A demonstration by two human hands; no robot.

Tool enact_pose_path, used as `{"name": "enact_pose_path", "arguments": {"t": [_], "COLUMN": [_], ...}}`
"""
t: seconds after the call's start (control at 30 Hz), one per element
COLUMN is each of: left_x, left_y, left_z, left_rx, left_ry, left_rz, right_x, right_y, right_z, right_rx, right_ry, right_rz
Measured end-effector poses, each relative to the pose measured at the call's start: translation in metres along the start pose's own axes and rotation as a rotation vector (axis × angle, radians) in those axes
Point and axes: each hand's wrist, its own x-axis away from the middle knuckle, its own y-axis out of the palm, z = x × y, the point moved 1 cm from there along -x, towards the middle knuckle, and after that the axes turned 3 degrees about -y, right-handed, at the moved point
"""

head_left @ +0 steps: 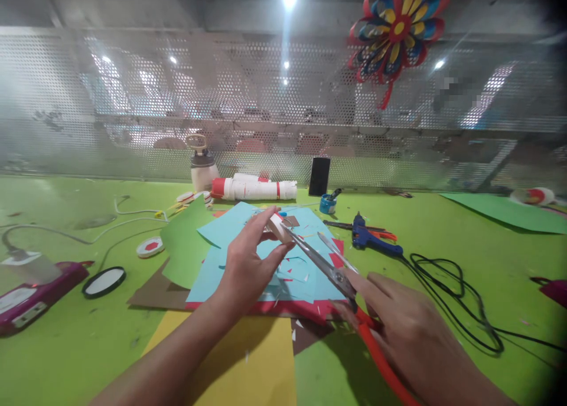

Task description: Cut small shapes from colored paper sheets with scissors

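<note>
My left hand (250, 263) pinches a small pale piece of paper (279, 226) between thumb and fingers, held above a pile of coloured paper sheets (248, 276). My right hand (410, 329) grips red-handled scissors (330, 267). Their blades are open and point up-left, with the tips at the small paper piece. Light blue sheets with cut scraps lie on top of the pile; red, brown, green and yellow sheets (252, 359) lie under and around it.
A blue glue gun (370, 237) with a black cord (452, 288) lies to the right. White glue bottles (254, 188), a blue pot (328, 204), tape rolls, a round mirror (104, 282) and a pink device (33, 296) sit on the green table (443, 229). A paper flower (396, 31) hangs on the perforated wall.
</note>
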Motion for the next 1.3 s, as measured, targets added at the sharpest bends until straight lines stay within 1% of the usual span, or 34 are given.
{"name": "enact_pose_path", "arguments": {"t": [0.4, 0.57, 1.13, 1.3], "left_x": [-0.0011, -0.0006, 0.0008, -0.0001], "left_y": [-0.0011, -0.0012, 0.0005, 0.0013], "left_z": [-0.0002, -0.0001, 0.0009, 0.0023], "left_rx": [-0.01, -0.031, -0.022, -0.009], "left_ry": [0.029, 0.012, 0.065, 0.043], "left_rz": [0.012, 0.0, -0.002, -0.003], "right_x": [-0.001, -0.0016, -0.0012, -0.0005], "right_y": [-0.0039, -0.0052, -0.0057, -0.0061], "right_z": [0.0009, -0.0001, 0.0008, -0.0007], "right_rx": [-0.059, -0.048, -0.037, -0.034], "right_ry": [0.045, 0.045, 0.018, 0.001], "right_rz": [-0.063, -0.048, -0.039, -0.011]}}
